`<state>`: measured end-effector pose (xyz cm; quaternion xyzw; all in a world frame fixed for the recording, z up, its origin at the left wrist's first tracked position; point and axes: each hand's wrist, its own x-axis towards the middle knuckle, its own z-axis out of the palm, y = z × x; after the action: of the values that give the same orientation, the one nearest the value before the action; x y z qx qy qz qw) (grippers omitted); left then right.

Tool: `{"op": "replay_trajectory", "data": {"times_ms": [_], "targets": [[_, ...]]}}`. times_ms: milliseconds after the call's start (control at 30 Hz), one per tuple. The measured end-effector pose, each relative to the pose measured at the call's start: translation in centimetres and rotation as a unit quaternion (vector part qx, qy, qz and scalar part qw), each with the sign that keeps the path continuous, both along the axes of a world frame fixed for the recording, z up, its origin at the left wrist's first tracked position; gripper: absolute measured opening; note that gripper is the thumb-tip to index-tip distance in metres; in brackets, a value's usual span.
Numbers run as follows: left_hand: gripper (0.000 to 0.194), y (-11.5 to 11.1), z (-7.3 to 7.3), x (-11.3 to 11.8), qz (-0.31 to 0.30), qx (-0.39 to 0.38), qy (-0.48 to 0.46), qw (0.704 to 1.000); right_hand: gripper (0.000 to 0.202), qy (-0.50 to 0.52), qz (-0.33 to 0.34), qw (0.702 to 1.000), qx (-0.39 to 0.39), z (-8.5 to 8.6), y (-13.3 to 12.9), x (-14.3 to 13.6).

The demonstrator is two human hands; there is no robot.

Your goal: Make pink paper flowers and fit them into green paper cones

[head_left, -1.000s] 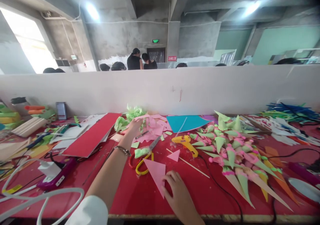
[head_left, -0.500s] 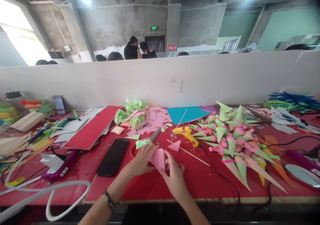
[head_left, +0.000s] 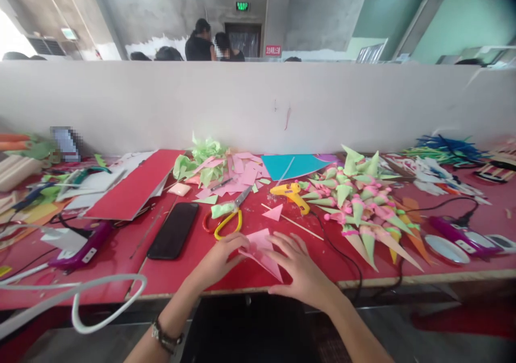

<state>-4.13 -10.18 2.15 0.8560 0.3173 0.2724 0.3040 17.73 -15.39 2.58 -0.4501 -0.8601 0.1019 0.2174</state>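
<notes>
One pink piece (head_left: 261, 241), creased, tapers to a point.

Bright, even light covers the red table (head_left: 161, 276), with soft shadows beneath the left hand (head_left: 226, 255) and right hand (head_left: 302, 266). Glare bleaches the far left, probably a window (head_left: 8, 37). Edges stretch, the far right corner darkens, and the sign's lettering (head_left: 242, 6) smears.

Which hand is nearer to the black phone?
The left. The left hand is right of the black phone, at the pink paper's near edge; the right hand is farther right, at its other side.
</notes>
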Motion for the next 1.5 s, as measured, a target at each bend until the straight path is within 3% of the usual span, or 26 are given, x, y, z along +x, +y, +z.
{"op": "replay_trajectory", "data": {"times_ms": [100,200,367,533,767,967,1233,1500], "targets": [[0.008,-0.3,-1.5,-0.5,-0.018,-0.052,-0.038,0.998,0.024,-0.009,-0.033,0.999,0.028,-0.8,-0.3,0.6],[0.012,-0.7,-2.1,-1.0,-0.023,-0.045,-0.024,0.998,0.018,-0.011,-0.032,0.996,0.082,-1.5,-1.0,0.2],[0.016,-1.9,-1.2,-1.2,-0.014,0.121,0.133,0.984,0.028,-0.042,0.037,0.990,0.132,-1.7,-2.1,-0.8],[0.020,-3.0,-1.0,-0.6,-0.004,0.211,0.196,0.958,0.026,-0.027,0.088,0.993,0.080,-1.7,-1.7,-0.7],[0.021,-3.7,-2.0,-0.7,0.046,0.153,0.169,0.973,0.022,0.033,0.003,0.998,-0.051,-1.7,-1.0,0.8],[0.021,-3.6,-2.3,-0.2,0.127,0.121,0.166,0.971,0.022,0.108,-0.065,0.988,-0.089,-1.9,-0.2,0.5],[0.026,-3.1,-2.7,0.8,0.209,0.067,0.151,0.964,0.032,0.029,-0.176,0.984,-0.021,-3.0,0.7,-0.5],[0.028,-2.5,-2.5,1.3,0.248,0.051,0.214,0.944,0.028,-0.035,-0.207,0.978,-0.009,-3.2,1.2,-0.8]]}}
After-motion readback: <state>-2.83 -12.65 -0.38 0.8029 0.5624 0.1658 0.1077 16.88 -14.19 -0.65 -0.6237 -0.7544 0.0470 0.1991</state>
